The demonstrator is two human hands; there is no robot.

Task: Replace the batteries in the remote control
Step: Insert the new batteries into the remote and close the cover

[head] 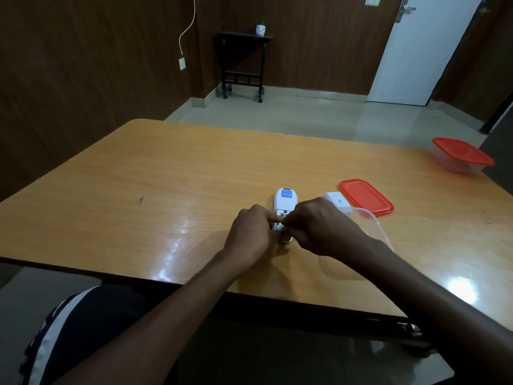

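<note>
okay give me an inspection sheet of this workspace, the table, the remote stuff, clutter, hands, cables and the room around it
Surface: wooden table, glossy, with a small dark mark at its left.
Job's things: white remote control lies back up, battery bay at its near end under the fingers; white battery cover lies apart to its right. Batteries not discernible.
Clutter: loose red lid; open clear container partly behind the right arm; lidded clear container at the far right edge.
Hands: left hand and right hand both work at the remote's near end, fingers curled on it.
Cables: white cable hangs on the wall above a socket.
Surroundings: dark side table with a small pot, white door, wood-panelled walls.
</note>
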